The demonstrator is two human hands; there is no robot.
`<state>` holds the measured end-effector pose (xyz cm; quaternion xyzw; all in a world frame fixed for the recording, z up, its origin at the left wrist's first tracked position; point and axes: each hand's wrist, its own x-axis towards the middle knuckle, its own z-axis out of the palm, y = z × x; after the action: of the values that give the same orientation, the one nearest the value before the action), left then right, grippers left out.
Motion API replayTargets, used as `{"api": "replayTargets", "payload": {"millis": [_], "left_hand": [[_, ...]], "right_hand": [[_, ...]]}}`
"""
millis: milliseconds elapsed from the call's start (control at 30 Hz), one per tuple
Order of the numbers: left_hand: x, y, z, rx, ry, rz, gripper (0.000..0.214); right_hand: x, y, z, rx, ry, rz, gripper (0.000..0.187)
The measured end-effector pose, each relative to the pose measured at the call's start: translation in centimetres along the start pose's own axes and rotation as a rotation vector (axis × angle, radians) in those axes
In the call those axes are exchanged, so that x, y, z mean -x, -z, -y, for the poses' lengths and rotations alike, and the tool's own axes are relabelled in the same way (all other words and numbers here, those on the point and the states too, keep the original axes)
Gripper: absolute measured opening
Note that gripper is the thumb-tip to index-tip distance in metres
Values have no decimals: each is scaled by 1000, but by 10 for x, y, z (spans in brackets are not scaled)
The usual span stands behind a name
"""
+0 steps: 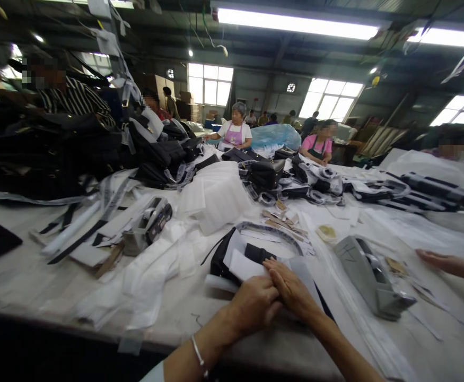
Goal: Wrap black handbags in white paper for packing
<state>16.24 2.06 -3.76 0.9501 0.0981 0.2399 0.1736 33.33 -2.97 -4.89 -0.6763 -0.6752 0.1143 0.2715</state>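
Note:
A black bag (pixel 220 259) lies on the table before me, with a strap wrapped in clear film (pixel 273 229) looping out at its far side. White foam sheet (pixel 242 267) covers part of the bag, and a black flap or strap piece (pixel 259 252) shows on top. My left hand (pixel 255 301) is closed at the near edge of the foam, fingers curled under; what they grip is hidden. Against it, my right hand (pixel 289 285) lies with fingers stretched out over the bag's near part, touching the left hand.
A grey tape dispenser (pixel 375 278) stands to the right, another dispenser (pixel 146 225) to the left. Beyond lie stacked foam sheets (pixel 216 193) and heaps of black bags (pixel 265 172). At the right edge a co-worker's hand (pixel 450 264) reaches in. Several people work farther back.

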Motion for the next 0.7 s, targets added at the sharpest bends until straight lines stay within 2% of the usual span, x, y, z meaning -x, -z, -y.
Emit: {"api": "replayTargets", "payload": {"millis": [67, 200, 300, 367, 500, 600, 700], "left_hand": [[1, 16, 9, -63, 25, -29, 16], [18, 56, 40, -258, 85, -132, 24], [34, 78, 61, -218, 202, -127, 32], [39, 85, 66, -141, 263, -120, 32], [35, 83, 52, -102, 359, -158, 26], [38, 73, 30, -100, 447, -196, 26], [53, 66, 11, -90, 525, -218, 27]], "right_hand": [[2, -1, -3, 69, 45, -21, 50], [5, -6, -2, 228, 92, -57, 49], [5, -5, 2, 279, 104, -50, 48], [3, -1, 9, 291, 97, -35, 50], [-2, 4, 36, 255, 147, 32, 55], [3, -7, 56, 249, 169, 84, 59], [14, -20, 62, 275, 186, 91, 62]]}}
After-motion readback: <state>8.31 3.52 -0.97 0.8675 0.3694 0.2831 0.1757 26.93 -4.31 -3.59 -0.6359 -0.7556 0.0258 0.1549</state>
